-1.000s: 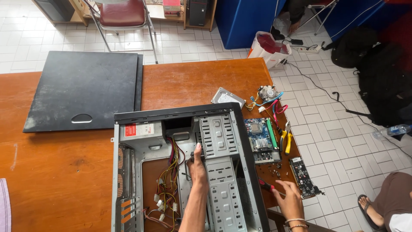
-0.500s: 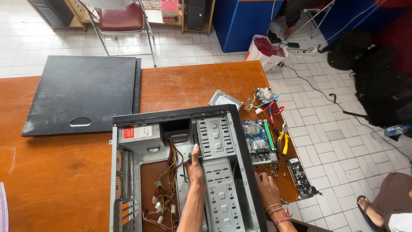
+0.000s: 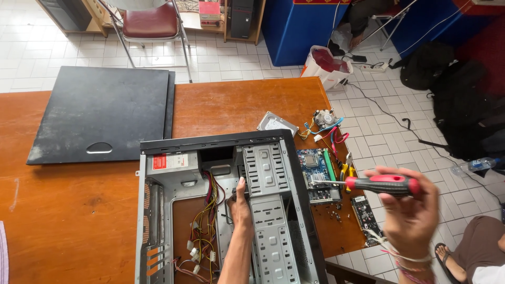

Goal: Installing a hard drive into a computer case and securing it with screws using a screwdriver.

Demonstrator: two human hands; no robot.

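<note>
An opened desktop computer case [image 3: 221,210] lies on its side on a wooden table [image 3: 63,210], its interior turned up toward the person so both hands can work inside. Beyond the left hand, the case's black side panel [image 3: 100,118] lies flat on the table, set well clear of the work. The left hand [image 3: 240,205] reaches into the case, fingers curled against the edge of the grey metal drive cage [image 3: 268,173], apparently steadying it, with a bundle of coloured wires [image 3: 202,231] just beside the wrist. The right hand [image 3: 407,210] is raised off the table's edge, closed around the red-and-black handle of a screwdriver [image 3: 376,184] held level, its shaft pointing back toward the case. Between the two hands a blue circuit board [image 3: 315,173] lies flat on the table, with a second dark board [image 3: 365,213] under the right hand and yellow-handled pliers [image 3: 346,169] near the screwdriver's shaft. Farther out lie a silver hard drive [image 3: 276,124] and a small cooler fan [image 3: 325,118] with loose cables. Inside the case, beyond the left hand, a rectangular red-and-white label [image 3: 167,162] marks the power supply.
</note>
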